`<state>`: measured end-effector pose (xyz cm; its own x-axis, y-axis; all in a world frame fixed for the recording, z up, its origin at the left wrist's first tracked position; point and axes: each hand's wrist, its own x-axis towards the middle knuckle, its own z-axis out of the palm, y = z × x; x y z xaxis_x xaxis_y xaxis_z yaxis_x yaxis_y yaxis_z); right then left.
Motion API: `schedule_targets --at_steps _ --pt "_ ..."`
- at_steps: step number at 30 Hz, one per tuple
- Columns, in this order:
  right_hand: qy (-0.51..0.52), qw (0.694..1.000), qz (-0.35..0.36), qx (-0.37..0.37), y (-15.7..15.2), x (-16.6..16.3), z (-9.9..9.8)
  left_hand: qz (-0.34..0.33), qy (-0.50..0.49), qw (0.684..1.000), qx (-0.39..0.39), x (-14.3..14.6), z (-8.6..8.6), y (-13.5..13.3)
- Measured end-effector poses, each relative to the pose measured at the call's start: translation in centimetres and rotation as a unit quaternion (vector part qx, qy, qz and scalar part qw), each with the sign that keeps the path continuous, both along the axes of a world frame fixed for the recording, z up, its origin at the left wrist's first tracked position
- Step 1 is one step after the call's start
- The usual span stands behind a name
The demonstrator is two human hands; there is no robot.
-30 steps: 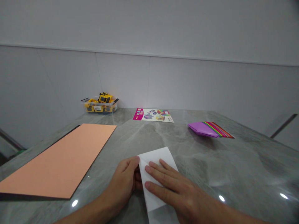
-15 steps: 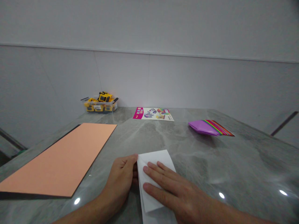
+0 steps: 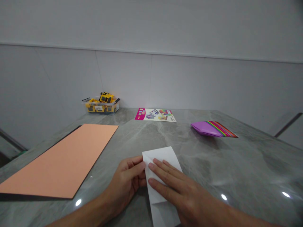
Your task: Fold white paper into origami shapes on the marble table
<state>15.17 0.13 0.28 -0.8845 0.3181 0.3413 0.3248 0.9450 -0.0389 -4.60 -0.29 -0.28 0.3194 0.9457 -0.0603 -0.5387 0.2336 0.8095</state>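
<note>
A folded sheet of white paper (image 3: 161, 154) lies at the near middle of the table, with crease lines and a folded flap on it. My left hand (image 3: 129, 178) pinches its left edge near the upper corner, thumb on top and fingers curled at the side. Across the paper lies my right hand (image 3: 177, 186), flat, with its fingers spread and pointing to the upper left. The paper's lower right part is hidden under the right hand and forearm.
A large orange sheet (image 3: 63, 157) lies on the grey marbled table (image 3: 236, 170) at left. Farther back are a clear box (image 3: 101, 107) of yellow toy vehicles, a printed pink-and-white sheet (image 3: 155, 114), and, at right, a stack of coloured paper (image 3: 208, 128), purple on top.
The white paper has shifted slightly up and right, tilting a little, and both hands moved with it. My left thumb now lies further over the paper's left edge.
</note>
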Motion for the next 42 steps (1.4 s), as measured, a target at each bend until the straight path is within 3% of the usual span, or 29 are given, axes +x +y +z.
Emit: schedule_targets --at_steps 9,13,20,23,25,27,29,31,34,42 --pt "-0.050 0.998 -0.011 -0.027 -0.3 -0.5 1.9 0.013 0.052 0.999 0.010 0.3 0.2 0.0" --pt "-0.012 0.999 -0.016 -0.039 -0.4 -0.5 2.5 0.012 0.100 0.994 0.028 0.3 0.1 -0.3" --pt "0.030 0.997 -0.018 -0.071 0.0 -0.4 1.6 -0.027 0.149 0.988 0.018 0.4 0.0 -0.2" --pt "0.016 0.993 -0.027 -0.111 0.8 -0.4 0.5 -0.024 0.230 0.972 0.032 0.1 -0.4 0.3" --pt "0.017 0.989 -0.052 -0.139 1.3 -0.5 -0.2 0.041 0.354 0.928 0.107 -0.3 -0.6 0.4" --pt "0.023 0.984 -0.075 -0.162 1.7 -0.5 -0.8 0.102 0.504 0.836 0.192 -0.8 -0.7 0.2" --pt "0.023 0.980 -0.091 -0.177 1.8 -0.5 -1.2 0.073 0.619 0.748 0.229 -1.2 -0.6 -0.2" --pt "0.015 0.977 -0.108 -0.184 1.8 -0.6 -1.4 -0.010 0.680 0.695 0.234 -1.4 -0.4 -0.5" --pt "-0.013 0.977 -0.119 -0.177 1.5 -0.7 -1.2 -0.077 0.714 0.654 0.237 -1.3 -0.1 -0.6" --pt "-0.081 0.984 -0.112 -0.113 1.3 -1.2 -0.9 -0.092 0.738 0.621 0.248 -1.2 0.3 -0.5"
